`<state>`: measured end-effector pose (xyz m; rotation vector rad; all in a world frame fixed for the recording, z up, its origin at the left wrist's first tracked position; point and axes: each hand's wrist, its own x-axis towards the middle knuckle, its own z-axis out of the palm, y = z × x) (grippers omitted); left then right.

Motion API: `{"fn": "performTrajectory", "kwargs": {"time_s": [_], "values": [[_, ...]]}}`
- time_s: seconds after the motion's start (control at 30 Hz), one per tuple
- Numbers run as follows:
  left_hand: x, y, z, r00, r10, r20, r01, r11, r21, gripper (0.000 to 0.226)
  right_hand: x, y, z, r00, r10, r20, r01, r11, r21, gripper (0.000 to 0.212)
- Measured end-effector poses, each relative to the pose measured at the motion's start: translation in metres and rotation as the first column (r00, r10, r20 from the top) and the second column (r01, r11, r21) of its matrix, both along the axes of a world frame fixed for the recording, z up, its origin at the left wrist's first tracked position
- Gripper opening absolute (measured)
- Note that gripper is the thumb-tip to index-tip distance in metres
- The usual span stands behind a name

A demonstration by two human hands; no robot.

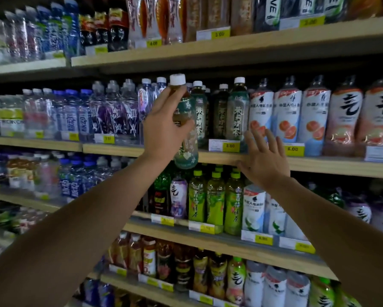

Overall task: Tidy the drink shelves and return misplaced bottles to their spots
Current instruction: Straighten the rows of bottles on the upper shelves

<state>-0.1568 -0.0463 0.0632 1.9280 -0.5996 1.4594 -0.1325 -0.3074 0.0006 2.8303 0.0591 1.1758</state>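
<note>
My left hand (164,127) grips a teal-labelled tea bottle (186,149) with a white cap, holding it upright in front of the second shelf's edge (219,158). Its base hangs below the shelf board. Matching teal tea bottles (238,111) stand on that shelf just right of it, beside darker-labelled tea bottles (219,114). My right hand (263,160) is spread, fingers apart, with its thumb at the shelf edge below the teal bottles; it holds nothing.
White grapefruit drink bottles (285,116) fill the shelf to the right, clear water bottles (110,114) to the left. Green tea bottles (215,200) stand on the shelf below. Yellow price tags (230,146) line the edges. Upper and lower shelves are packed.
</note>
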Motion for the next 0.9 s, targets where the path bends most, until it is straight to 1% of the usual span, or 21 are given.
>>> {"fn": "performTrajectory", "kwargs": {"time_s": [0.17, 0.3, 0.4, 0.5, 0.63, 0.73, 0.9], "values": [[0.031, -0.014, 0.012, 0.991, -0.065, 0.116, 0.071, 0.996, -0.049, 0.066, 0.025, -0.001, -0.006, 0.999, -0.022, 0.028, 0.024, 0.998, -0.05, 0.081], [0.052, -0.032, 0.026, 0.973, -0.098, 0.21, 0.122, 0.987, -0.105, 0.066, 0.036, -0.006, -0.017, 0.993, -0.022, 0.119, 0.036, 0.992, -0.117, 0.082], [0.065, -0.045, 0.036, 0.959, -0.114, 0.259, 0.143, 0.985, -0.095, 0.067, 0.04, -0.008, -0.02, 0.99, -0.039, 0.137, 0.059, 0.987, -0.148, 0.085], [0.078, -0.055, 0.043, 0.959, -0.123, 0.257, 0.146, 0.986, -0.075, 0.067, 0.041, -0.008, -0.021, 0.987, -0.044, 0.157, 0.067, 0.988, -0.141, 0.085], [0.095, -0.064, 0.043, 0.973, -0.132, 0.189, 0.15, 0.985, -0.084, 0.066, 0.041, -0.008, -0.023, 0.985, -0.049, 0.166, 0.074, 0.987, -0.144, 0.085], [0.102, -0.069, 0.043, 0.974, -0.14, 0.18, 0.157, 0.984, -0.084, 0.066, 0.041, -0.009, -0.024, 0.983, -0.051, 0.177, 0.078, 0.986, -0.146, 0.084], [0.11, -0.074, 0.04, 0.987, -0.111, 0.112, 0.116, 0.993, -0.033, 0.068, 0.042, -0.008, -0.024, 0.981, -0.051, 0.188, 0.081, 0.985, -0.153, 0.083]]}}
